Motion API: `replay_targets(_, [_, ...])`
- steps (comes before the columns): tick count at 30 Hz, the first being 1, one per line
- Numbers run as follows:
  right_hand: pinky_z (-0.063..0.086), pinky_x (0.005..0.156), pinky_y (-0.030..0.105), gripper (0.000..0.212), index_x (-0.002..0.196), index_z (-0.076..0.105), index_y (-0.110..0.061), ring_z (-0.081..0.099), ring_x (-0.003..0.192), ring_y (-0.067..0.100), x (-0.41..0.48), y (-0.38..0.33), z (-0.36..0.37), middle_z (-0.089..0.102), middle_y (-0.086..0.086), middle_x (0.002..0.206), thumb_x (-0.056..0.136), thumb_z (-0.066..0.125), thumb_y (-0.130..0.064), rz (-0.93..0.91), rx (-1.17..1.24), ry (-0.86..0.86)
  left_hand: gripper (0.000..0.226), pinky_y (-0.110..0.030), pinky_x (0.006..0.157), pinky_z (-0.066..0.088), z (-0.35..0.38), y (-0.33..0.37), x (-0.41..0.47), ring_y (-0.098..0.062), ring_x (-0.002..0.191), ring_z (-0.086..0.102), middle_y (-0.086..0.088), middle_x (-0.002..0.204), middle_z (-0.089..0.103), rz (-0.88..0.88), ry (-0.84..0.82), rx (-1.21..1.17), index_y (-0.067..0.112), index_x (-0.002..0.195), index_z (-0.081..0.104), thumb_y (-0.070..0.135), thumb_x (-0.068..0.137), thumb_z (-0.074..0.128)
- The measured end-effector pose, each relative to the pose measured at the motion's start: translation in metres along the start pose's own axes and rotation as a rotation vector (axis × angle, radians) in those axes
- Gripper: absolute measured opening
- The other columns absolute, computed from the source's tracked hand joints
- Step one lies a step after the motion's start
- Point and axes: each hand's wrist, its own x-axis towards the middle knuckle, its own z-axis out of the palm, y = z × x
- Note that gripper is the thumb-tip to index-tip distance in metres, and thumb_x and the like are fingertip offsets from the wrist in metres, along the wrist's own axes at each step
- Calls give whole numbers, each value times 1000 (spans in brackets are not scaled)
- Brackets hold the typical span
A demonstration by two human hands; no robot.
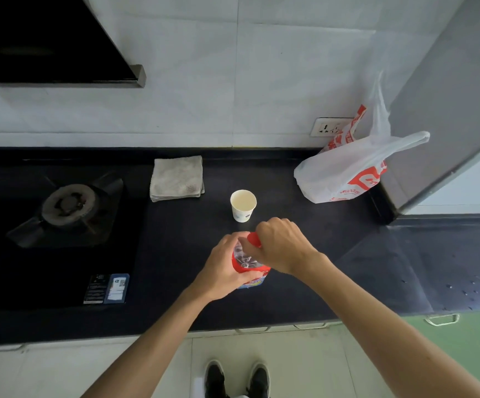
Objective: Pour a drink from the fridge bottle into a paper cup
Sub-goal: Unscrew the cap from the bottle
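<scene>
right hand [283, 248] grip on red cap [253, 239], left hand [224, 268] round bottle [247, 261]

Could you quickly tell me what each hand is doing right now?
Left hand: closed around the bottle.
Right hand: closed on the red cap.

a black counter [290, 297] runs under a pale tiled wall [233, 67] with a socket [329, 127]. a gas hob [69, 206] sits left beneath a dark hood [46, 38]. pale floor [276, 363], greenish at right.
</scene>
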Motion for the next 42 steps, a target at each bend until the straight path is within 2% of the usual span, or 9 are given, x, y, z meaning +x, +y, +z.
replay_targets(4, [37,54,30,55,61,43,-11,44,52,18,4,6,-5,47,3,59,99,43,-51,-96,-10,-85,74,-32,95,56,0,-3,-4,-6,114,61,9,122,56,30,17,1,40,127,47,34,67,89])
replay_targets(8, [51,78,38,40,96,60,-10,57,79,19,5,11,-10,63,4,88,99,48,-48,-195,-58,-164,77,-31,96,55,-1,-6,-5,-6,118,58,11,126,55,49,-13,-8,40,132,45,35,69,88])
replay_targets(13, [50,92,39,47,140,40,-21,52,114,23,8,12,-33,58,5,126,98,56,-34,-366,-202,-294,74,-32,95,56,-3,-6,-2,-5,116,58,12,123,56,44,-44,12,39,128,47,42,66,86])
replay_targets(20, [40,59,33,46,118,48,-11,55,67,25,4,1,-29,56,4,79,98,45,-52,-350,-274,-120,73,-34,98,55,1,-9,-3,-5,118,58,14,124,55,13,-43,32,37,130,44,43,70,85])
replay_targets(26, [48,76,36,36,122,50,-12,59,93,25,7,15,-15,64,7,102,97,56,-37,-572,-202,25,75,-32,96,55,1,-6,-4,-6,116,61,15,123,59,-30,-28,9,33,130,45,43,69,87])
replay_targets(30, [49,92,41,57,136,45,-14,48,116,28,8,26,-22,53,11,127,86,72,-18,-681,-255,-80,75,-21,97,52,0,-2,-5,3,117,58,20,124,57,-56,-14,7,45,127,42,38,69,89])
replay_targets(33, [52,85,40,53,130,51,-15,51,110,28,8,30,-24,56,10,120,82,74,-16,-738,-217,-31,75,-22,97,53,1,-2,-6,1,118,58,20,126,57,-75,-25,-2,42,129,42,41,70,88])
replay_targets(37, [48,69,33,34,107,58,-16,61,81,22,6,32,-20,65,1,93,89,61,-44,-597,-142,111,77,-22,96,53,1,-2,-5,-2,122,56,18,128,56,-58,-25,5,34,135,43,42,71,87])
replay_targets(42, [56,84,39,36,119,54,-12,65,90,25,6,31,-16,68,7,105,97,56,-41,-569,-54,33,75,-14,94,52,0,-3,-4,4,121,54,21,128,54,-72,-27,24,38,134,42,42,73,86])
